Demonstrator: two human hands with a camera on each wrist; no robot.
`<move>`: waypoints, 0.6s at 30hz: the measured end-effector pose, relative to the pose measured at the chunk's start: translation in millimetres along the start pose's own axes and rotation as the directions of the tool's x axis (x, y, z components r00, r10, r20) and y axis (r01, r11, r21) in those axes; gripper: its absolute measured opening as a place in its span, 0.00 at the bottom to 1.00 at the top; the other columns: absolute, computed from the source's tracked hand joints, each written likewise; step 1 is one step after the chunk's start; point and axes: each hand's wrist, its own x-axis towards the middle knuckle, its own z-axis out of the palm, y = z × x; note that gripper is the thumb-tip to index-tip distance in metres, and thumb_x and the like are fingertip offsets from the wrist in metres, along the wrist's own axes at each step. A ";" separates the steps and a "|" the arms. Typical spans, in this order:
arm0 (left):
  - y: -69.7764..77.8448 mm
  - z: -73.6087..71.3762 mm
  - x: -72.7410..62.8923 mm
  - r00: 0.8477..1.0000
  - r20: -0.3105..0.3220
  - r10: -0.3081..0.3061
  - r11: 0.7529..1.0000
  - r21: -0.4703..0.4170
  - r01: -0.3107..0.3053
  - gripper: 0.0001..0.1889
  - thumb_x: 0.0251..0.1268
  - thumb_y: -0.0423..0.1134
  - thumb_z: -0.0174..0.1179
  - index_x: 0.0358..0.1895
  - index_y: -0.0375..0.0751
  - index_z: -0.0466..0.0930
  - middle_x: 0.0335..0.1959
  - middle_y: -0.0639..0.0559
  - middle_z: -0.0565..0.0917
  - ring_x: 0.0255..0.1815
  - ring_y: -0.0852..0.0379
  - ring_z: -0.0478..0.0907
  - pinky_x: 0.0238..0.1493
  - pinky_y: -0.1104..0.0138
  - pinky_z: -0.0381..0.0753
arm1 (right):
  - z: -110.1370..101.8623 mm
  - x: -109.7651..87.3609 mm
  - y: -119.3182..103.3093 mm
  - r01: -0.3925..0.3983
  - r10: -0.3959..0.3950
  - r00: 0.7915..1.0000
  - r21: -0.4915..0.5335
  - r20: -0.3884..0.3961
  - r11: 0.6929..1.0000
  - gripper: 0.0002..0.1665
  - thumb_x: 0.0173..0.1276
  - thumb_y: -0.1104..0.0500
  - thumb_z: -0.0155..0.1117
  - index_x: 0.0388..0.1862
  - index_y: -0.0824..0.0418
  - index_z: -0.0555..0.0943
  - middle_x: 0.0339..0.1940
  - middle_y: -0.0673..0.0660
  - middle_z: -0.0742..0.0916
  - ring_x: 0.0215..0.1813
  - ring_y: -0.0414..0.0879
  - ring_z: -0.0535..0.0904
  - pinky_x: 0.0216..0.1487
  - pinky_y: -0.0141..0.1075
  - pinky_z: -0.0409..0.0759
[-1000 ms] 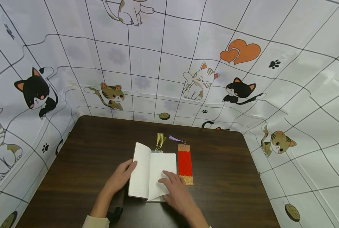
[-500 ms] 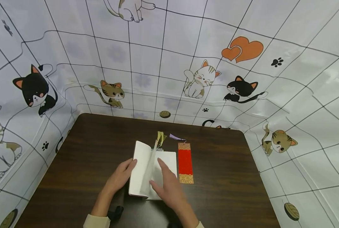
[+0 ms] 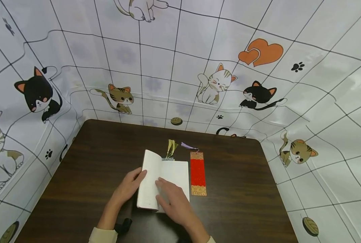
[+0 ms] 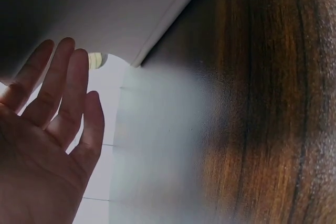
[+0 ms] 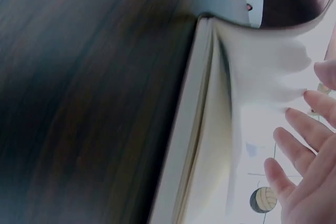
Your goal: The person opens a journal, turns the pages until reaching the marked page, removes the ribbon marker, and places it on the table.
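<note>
An open notebook (image 3: 149, 182) with pale pages lies on the table, its left half raised at a slant. My left hand (image 3: 126, 187) holds that half by its outer edge, thumb on the page side; the left wrist view shows the fingers (image 4: 65, 85) extended behind the cover (image 4: 121, 9). Over the right half is my right hand (image 3: 176, 204), fingertips close to the fold. Its fingers (image 5: 299, 153) are spread beside the upright page in the right wrist view. A yellow tassel (image 3: 171, 147) and a grey bookmark end (image 3: 168, 159) stick out at the notebook's top.
A red and gold bookmark (image 3: 198, 172) with a purple tassel (image 3: 189, 146) lies just right of the notebook. The dark wooden table (image 3: 238, 189) ends at a cat-patterned curtain (image 3: 159, 67). A black strap device (image 3: 123, 226) is on the left wrist.
A page that stood up midway at half a second ago now lies against the left half. My right hand moved left toward the fold; the left hand stayed at the edge.
</note>
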 end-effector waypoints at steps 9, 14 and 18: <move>0.7 0.6 -0.4 1.000 -0.004 -0.029 0.999 -0.032 0.029 0.24 0.88 0.56 0.50 0.69 0.43 0.79 0.50 0.47 0.87 0.47 0.53 0.81 0.52 0.61 0.80 | 5.0 -3.9 17.0 -0.097 0.112 0.989 -0.148 0.095 0.984 0.32 0.80 0.45 0.64 0.79 0.49 0.75 0.78 0.48 0.81 0.79 0.49 0.76 0.74 0.57 0.75; 0.8 -0.6 -0.7 0.999 -0.020 -0.043 0.999 0.014 0.043 0.26 0.87 0.59 0.50 0.68 0.44 0.80 0.51 0.47 0.86 0.50 0.52 0.79 0.55 0.59 0.79 | 7.3 -6.4 22.6 -0.103 0.146 0.973 -0.225 0.181 0.969 0.32 0.77 0.39 0.66 0.76 0.43 0.79 0.82 0.47 0.77 0.82 0.49 0.72 0.74 0.59 0.74; 1.5 1.0 -2.9 0.998 -0.039 -0.046 0.998 0.043 0.048 0.25 0.87 0.60 0.50 0.66 0.45 0.80 0.50 0.48 0.84 0.50 0.53 0.78 0.52 0.61 0.77 | -0.7 -10.3 22.8 -0.106 0.167 0.957 -0.247 0.239 0.963 0.40 0.70 0.34 0.71 0.78 0.39 0.76 0.85 0.47 0.72 0.84 0.52 0.69 0.75 0.62 0.71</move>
